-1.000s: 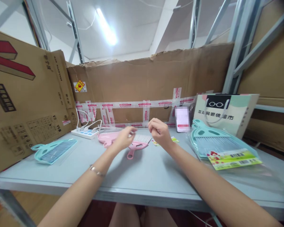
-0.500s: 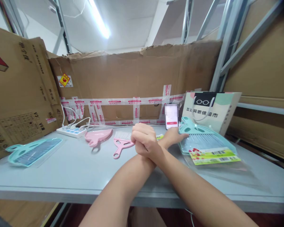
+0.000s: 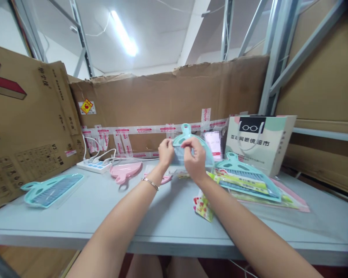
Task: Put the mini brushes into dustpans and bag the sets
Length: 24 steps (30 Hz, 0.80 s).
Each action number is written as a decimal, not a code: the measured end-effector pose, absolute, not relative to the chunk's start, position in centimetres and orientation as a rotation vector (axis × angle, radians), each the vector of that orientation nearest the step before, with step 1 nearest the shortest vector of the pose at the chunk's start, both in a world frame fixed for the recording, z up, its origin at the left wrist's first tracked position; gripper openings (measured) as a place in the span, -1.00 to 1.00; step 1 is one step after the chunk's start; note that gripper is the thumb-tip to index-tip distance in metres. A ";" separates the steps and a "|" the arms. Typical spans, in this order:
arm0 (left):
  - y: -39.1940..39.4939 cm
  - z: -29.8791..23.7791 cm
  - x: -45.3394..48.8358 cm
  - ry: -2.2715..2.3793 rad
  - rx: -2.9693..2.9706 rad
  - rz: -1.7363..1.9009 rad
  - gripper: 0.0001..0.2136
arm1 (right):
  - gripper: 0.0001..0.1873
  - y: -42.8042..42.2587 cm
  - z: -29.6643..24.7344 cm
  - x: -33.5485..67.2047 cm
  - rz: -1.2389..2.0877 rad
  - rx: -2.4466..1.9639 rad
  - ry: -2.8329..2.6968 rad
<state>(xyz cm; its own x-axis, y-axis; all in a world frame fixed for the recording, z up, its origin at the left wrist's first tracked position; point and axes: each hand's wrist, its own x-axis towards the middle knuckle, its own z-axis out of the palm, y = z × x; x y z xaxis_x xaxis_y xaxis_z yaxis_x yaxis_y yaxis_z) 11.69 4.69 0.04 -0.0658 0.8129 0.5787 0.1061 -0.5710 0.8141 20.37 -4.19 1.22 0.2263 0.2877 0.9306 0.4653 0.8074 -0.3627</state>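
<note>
Teal dustpan set, seemingly not yet separated, is pinched above the bench by the fingers of our left hand and right hand, while pink dustpan and pink brush already lie apart.

Left carton: "V3", "V6". Paper bag: "眼镜超市", glasses logo. Packaging card: print too blurred.
</note>
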 end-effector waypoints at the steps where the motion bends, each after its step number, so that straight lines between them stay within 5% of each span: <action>1: 5.0 0.0 10.4 1.032 1.622 1.782 -0.89 | -0.84 -3.4 1.1 20.6 -0.075 -0.739 -1.293; 9: 5.4 -2.3 4.9 1.128 1.089 2.219 -0.92 | -0.59 1.1 -3.1 19.9 0.651 -1.118 -0.901; 15: 4.6 -3.0 6.1 1.028 1.061 2.140 -0.89 | -0.74 1.0 -4.1 18.8 0.995 -0.996 -0.972; 20: 4.3 -3.3 6.6 1.004 0.983 2.090 -0.87 | -0.56 1.0 -3.7 20.2 0.555 -1.051 -0.936; 24: 4.5 -3.6 6.3 1.032 0.984 2.103 -0.87 | -0.79 0.8 -3.1 20.5 0.428 -0.984 -1.061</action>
<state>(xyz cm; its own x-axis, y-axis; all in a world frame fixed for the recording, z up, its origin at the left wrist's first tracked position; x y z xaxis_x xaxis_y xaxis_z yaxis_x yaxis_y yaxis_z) 6.32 4.47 -3.57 -0.5515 0.7546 0.3555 -0.1805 -0.5241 0.8323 20.50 0.80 -3.08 0.4609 0.7134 0.5279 0.1468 0.5254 -0.8381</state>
